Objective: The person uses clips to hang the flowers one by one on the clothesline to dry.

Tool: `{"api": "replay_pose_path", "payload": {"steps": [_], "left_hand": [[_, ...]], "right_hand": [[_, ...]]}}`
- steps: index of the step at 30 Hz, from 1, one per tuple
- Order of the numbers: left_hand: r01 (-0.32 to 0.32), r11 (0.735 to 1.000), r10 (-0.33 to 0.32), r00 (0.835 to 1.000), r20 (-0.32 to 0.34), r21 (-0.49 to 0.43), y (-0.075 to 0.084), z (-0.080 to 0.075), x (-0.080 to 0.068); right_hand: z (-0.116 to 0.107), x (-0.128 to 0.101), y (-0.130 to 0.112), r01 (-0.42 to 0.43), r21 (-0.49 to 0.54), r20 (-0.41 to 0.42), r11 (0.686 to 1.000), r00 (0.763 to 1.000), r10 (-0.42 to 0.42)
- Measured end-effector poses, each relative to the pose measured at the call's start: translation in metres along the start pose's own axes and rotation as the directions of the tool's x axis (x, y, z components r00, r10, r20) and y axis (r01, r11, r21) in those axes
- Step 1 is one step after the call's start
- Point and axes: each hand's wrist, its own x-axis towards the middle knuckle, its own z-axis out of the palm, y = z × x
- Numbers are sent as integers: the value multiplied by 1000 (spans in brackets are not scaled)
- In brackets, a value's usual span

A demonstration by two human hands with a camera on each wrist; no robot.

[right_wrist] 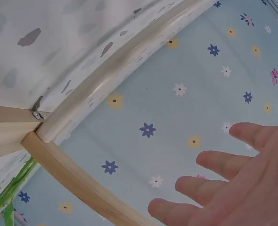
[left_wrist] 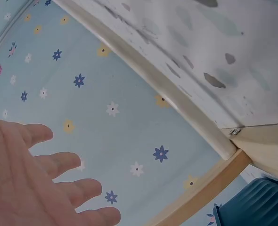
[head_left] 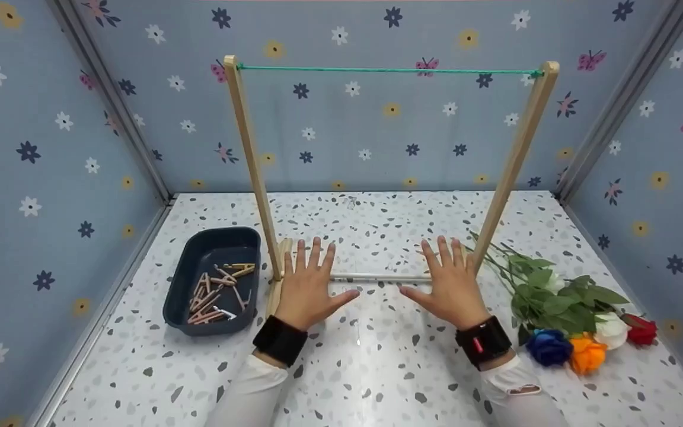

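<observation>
Both hands are held palm down with fingers spread and nothing in them. The left hand overlaps the left foot of a wooden frame in the head view; the right hand overlaps its right foot. A green string runs between the tops of the two posts, and a pale rod joins them low down. In the left wrist view, straight fingers show beside the rod. The right wrist view likewise shows straight fingers apart from the rod.
Left of the frame stands a dark blue bin with several wooden clothespins inside. To the right lie artificial roses with green leaves: blue, orange, white and red. Flowered panels enclose the speckled table.
</observation>
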Motion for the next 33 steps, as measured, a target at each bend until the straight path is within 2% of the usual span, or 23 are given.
{"api": "replay_pose_path", "payload": {"steps": [3, 6, 11, 17, 20, 24, 27, 31, 33], "left_hand": [[2, 1000, -3, 1000, -26, -26, -1, -5, 0], [-10, 999, 7, 996, -83, -38, -5, -12, 2], [-34, 997, 22, 987, -158, -71, -10, -21, 5], [-60, 991, 41, 986, -163, -116, -11, -23, 3], [-48, 988, 16, 978, -210, -148, -14, -26, 1], [-40, 983, -17, 952, -304, -180, -25, -35, -2], [-41, 982, -28, 936, -352, -186, -37, -42, -3], [-27, 980, -47, 931, -362, -197, -52, -52, -5], [-10, 980, -60, 935, -350, -197, -59, -57, -6]], "right_hand": [[-8, -2, 4, 31, 46, -17, 998, 999, -30], [-18, -4, 8, 66, 81, -54, 995, 997, -61], [-43, -7, 15, 83, 110, -123, 990, 990, -69], [-78, -9, 34, 25, 88, -168, 996, 986, -10], [-92, -8, 48, -15, 69, -178, 997, 984, 27], [-106, -7, 70, -74, 36, -156, 997, 985, 79], [-110, -5, 86, -122, 23, -99, 992, 987, 124], [-109, -3, 104, -174, 2, 1, 985, 985, 174], [-106, -3, 112, -195, -4, 51, 981, 979, 195]]}}
